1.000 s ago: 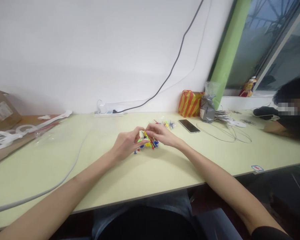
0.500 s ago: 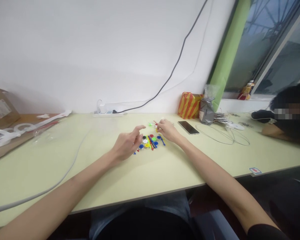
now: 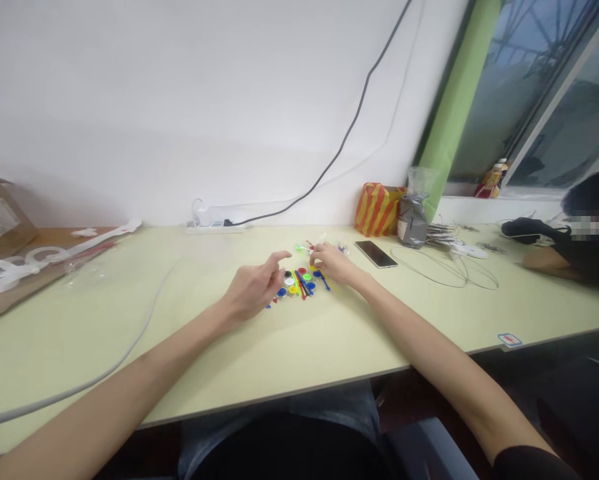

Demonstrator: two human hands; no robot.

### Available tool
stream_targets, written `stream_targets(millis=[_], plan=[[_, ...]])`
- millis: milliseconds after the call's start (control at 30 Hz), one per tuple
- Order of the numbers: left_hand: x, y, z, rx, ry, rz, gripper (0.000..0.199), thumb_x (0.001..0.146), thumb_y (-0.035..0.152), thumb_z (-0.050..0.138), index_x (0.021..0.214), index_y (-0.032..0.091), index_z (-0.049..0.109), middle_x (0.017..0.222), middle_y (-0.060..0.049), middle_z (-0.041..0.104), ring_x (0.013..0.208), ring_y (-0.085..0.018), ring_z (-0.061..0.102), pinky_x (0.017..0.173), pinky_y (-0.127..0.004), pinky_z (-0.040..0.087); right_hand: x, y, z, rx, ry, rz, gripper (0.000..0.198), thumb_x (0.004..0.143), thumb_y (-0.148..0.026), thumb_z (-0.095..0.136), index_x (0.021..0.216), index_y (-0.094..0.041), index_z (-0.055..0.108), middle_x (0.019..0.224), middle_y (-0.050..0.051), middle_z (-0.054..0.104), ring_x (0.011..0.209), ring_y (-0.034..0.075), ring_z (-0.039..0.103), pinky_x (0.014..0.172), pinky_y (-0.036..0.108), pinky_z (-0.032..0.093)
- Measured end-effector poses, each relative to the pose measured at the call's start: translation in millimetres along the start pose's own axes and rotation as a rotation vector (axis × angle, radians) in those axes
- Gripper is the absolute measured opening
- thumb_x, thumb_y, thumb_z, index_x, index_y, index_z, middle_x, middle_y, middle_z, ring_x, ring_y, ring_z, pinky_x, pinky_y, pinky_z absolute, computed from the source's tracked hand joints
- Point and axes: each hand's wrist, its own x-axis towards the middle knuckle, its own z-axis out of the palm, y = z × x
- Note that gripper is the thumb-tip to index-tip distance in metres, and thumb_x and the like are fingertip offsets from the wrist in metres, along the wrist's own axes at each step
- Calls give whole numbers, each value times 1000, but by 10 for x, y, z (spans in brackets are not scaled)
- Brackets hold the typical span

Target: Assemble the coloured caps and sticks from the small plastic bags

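My left hand (image 3: 253, 288) hovers at the left side of a small spread of coloured plastic pieces, its index finger stretched out and the others bent. Just under its fingers lie a blue disc (image 3: 282, 293) and a yellow disc (image 3: 292, 291). Thin red, blue and green sticks cross the middle, beside a green disc (image 3: 307, 277) and a red disc (image 3: 302, 271). My right hand (image 3: 335, 263) reaches over the far right of the spread with fingertips pinched together. A bit of yellow shows below them; what they hold is too small to tell. A blue stick (image 3: 326, 282) lies below that hand.
Right of my right hand lies a phone (image 3: 376, 254), with a looped thin wire (image 3: 454, 285) beyond it. A striped bag (image 3: 378, 210) and a grey package (image 3: 412, 223) stand against the wall. Behind sits a power strip (image 3: 214, 228). A person's forearm (image 3: 549, 259) rests at far right.
My right hand has shifted slightly left and down, toward the coloured pieces. My left hand stays put. The person at far right has moved a little to the right.
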Motion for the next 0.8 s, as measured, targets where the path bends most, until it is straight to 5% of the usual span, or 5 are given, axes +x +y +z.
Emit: stream_targets(millis=[533, 800], plan=[[3, 7, 7, -8, -17, 7, 34, 101, 28, 34, 132, 21, 46, 64, 7, 58, 50, -11, 51, 58, -21, 37, -14, 13, -12, 9, -21, 51, 9, 94, -16, 63, 98, -17, 71, 113, 11, 62, 111, 23, 50, 91, 33, 36], [6, 13, 4, -8, -10, 7, 34, 101, 28, 35, 132, 21, 47, 60, 7, 55, 49, -11, 50, 58, -21, 36, -61, 33, -205, -26, -35, 81, 5, 91, -18, 68, 91, -18, 73, 105, 10, 64, 107, 24, 53, 91, 33, 36]])
